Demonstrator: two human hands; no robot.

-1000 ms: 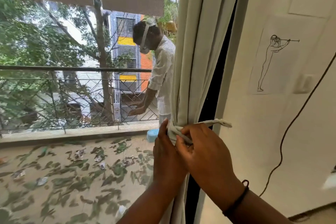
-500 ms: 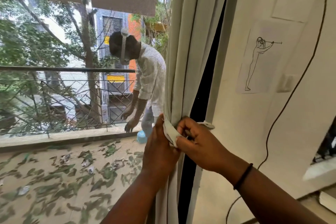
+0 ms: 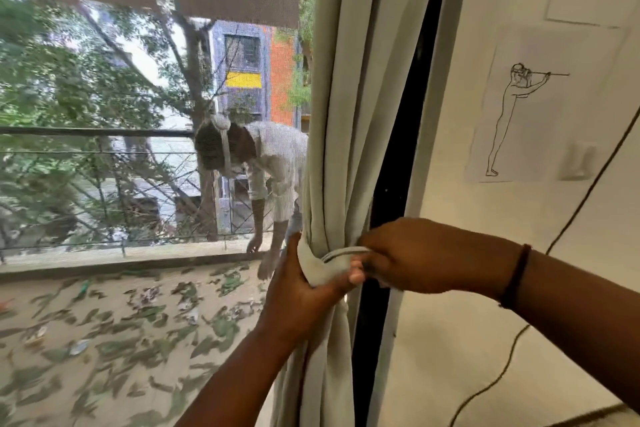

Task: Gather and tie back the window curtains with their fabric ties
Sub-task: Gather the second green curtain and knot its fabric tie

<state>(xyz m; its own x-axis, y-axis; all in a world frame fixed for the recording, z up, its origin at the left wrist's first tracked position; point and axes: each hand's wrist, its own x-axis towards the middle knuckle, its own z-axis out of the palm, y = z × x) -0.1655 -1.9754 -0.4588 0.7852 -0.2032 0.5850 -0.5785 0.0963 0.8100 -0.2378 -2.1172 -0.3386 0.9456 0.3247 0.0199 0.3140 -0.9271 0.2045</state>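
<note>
While the bunched curtain [image 3: 341,135] is clasped at window's right edge by left hand [image 3: 298,291], fabric tie [image 3: 334,262] is pinched w/ right hand [image 3: 412,256]; slack grip could let folds spill.

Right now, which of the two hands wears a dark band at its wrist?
The right hand, which reaches in from the right and pinches the fabric tie, has the dark wristband. The left hand, gripping the gathered curtain from below, shows a bare wrist.
</note>
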